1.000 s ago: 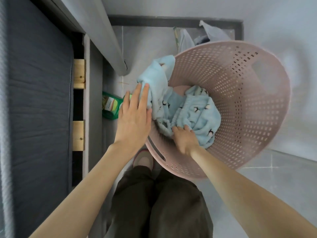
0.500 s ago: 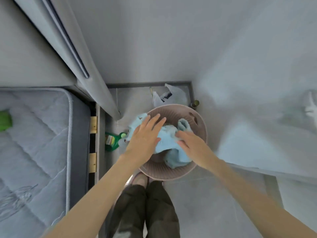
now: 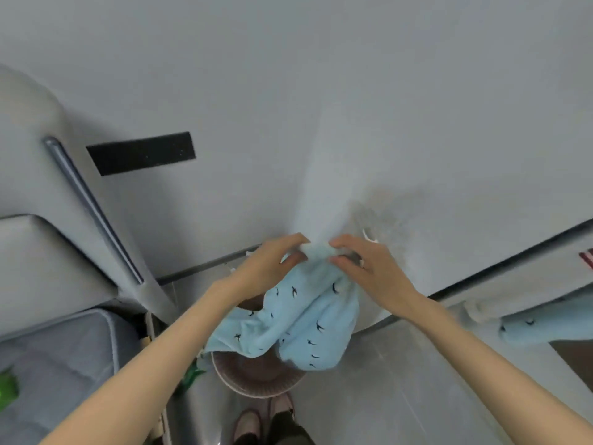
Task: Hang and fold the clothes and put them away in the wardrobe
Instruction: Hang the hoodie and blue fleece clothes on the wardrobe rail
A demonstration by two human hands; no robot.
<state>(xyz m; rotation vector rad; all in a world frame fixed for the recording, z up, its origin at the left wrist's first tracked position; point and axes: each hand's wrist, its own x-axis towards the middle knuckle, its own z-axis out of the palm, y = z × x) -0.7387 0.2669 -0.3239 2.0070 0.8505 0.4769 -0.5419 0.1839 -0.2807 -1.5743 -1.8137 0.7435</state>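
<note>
A light blue garment (image 3: pixel 298 319) with small dark bird prints hangs in the air above the pink laundry basket (image 3: pixel 256 379) on the floor. My left hand (image 3: pixel 269 264) pinches its top edge from the left, and my right hand (image 3: pixel 362 268) pinches the same edge from the right, close together. The cloth droops below both hands and hides most of the basket's opening.
A grey mattress (image 3: pixel 64 364) lies at lower left with a green object (image 3: pixel 8 388) on it. A wardrobe door (image 3: pixel 90 200) with a long handle stands at left. Another blue printed garment (image 3: pixel 542 326) lies at right. A green bottle (image 3: pixel 189 377) sits beside the basket. My feet (image 3: pixel 266 419) stand below it.
Both hands have lifted the blue garment up out of the basket and now hold it by its top edge. The view has risen, so the basket looks smaller and lower.
</note>
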